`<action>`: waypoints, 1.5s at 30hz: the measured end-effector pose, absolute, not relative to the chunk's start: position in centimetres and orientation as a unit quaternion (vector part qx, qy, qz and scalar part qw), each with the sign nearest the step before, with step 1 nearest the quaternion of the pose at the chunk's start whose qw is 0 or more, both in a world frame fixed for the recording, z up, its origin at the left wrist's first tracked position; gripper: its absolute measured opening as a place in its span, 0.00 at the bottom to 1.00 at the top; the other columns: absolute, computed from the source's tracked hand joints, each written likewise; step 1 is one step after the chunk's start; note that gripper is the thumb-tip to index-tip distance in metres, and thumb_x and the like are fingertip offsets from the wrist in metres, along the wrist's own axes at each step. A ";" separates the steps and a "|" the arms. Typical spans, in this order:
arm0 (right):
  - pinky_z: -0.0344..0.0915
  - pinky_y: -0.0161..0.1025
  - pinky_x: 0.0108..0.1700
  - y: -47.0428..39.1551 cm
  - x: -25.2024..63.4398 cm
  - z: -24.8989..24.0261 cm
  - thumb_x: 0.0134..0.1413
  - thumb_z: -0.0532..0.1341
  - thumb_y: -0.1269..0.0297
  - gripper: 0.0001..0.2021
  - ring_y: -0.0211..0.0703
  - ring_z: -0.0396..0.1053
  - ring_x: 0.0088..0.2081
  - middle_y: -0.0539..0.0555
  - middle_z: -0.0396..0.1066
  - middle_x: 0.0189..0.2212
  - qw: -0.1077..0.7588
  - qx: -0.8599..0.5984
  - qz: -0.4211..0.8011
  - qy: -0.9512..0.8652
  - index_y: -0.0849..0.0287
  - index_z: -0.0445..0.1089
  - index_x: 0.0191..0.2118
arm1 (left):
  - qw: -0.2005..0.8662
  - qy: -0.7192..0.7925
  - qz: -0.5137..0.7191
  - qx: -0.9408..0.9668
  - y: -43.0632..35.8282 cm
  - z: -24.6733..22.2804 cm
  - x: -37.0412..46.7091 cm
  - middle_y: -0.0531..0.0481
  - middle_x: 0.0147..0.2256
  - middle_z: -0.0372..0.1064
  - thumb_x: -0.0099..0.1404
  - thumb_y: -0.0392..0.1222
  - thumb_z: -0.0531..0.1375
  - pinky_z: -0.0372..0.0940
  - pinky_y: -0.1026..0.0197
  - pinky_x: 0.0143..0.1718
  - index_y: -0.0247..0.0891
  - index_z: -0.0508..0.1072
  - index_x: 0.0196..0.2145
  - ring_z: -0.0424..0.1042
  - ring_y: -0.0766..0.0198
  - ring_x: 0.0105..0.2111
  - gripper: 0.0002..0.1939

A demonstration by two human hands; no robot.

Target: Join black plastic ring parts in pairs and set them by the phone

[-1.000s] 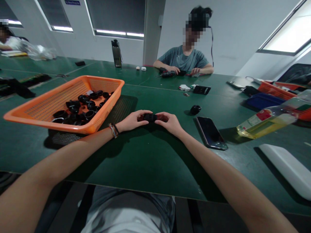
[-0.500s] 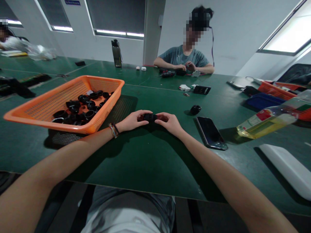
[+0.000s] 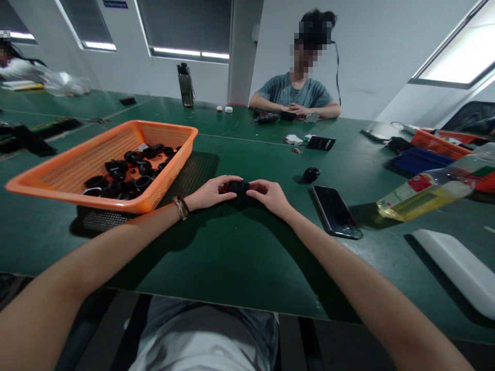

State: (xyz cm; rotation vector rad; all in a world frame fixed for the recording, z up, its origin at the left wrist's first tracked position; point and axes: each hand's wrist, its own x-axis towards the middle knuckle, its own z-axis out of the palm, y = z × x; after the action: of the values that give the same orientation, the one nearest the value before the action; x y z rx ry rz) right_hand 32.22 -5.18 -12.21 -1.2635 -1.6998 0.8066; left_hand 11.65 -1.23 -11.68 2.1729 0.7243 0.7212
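A small black part [image 3: 238,187] is held just above the green table [image 3: 232,247] between my two hands. My left hand [image 3: 214,191] grips its left end with thumb and fingers. On its right end, the thumb and fingertips of my right hand [image 3: 269,196] are closed. Whether it is one piece or two joined pieces cannot be made out. To the left stands an orange basket [image 3: 154,202] with several black ring-like parts [image 3: 143,182] inside. Another black part [image 3: 311,174] lies on the table beyond my right hand.
Right of my right arm lie a phone [image 3: 335,211], a tilted bottle of yellow liquid [image 3: 425,193] and a white block [image 3: 456,268]. A dark bottle [image 3: 185,86] stands at the back. A person [image 3: 296,95] sits across the table.
The person across the table has lowered their hands and brought them together on the table. My own hands and the black part between them look unchanged.
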 end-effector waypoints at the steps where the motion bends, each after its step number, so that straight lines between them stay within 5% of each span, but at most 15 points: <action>1: 0.68 0.40 0.37 -5.2 32.2 -12.2 0.42 0.64 0.63 0.11 0.40 0.71 0.31 0.53 0.75 0.29 0.424 -0.505 0.323 -0.680 0.61 0.72 0.34 | 0.361 0.281 0.281 0.844 -1.2 -11.7 11.7 0.43 0.49 0.66 0.58 0.41 0.58 0.65 0.57 0.43 0.36 0.64 0.52 0.69 0.61 0.41 0.23; 13: 0.67 0.42 0.38 -5.3 32.2 -12.4 0.40 0.64 0.66 0.17 0.40 0.69 0.31 0.50 0.71 0.28 0.433 -0.465 0.312 -0.706 0.59 0.67 0.41 | 0.372 0.292 0.276 0.837 -1.4 -11.5 11.8 0.44 0.46 0.67 0.57 0.41 0.58 0.65 0.59 0.41 0.35 0.64 0.52 0.69 0.62 0.38 0.24; 45: 0.65 0.40 0.35 -5.5 31.9 -11.9 0.43 0.63 0.66 0.12 0.39 0.69 0.28 0.49 0.71 0.25 0.417 -0.494 0.291 -0.705 0.60 0.67 0.37 | 0.358 0.294 0.277 0.842 -1.3 -11.5 11.8 0.43 0.48 0.66 0.57 0.42 0.58 0.64 0.57 0.43 0.35 0.64 0.52 0.69 0.61 0.41 0.24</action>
State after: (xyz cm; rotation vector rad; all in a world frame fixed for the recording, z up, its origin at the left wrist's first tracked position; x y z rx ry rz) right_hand 31.95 -5.50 -11.93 -1.2409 -1.7689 0.7315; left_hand 11.80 -1.33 -11.49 2.1711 0.7589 0.7152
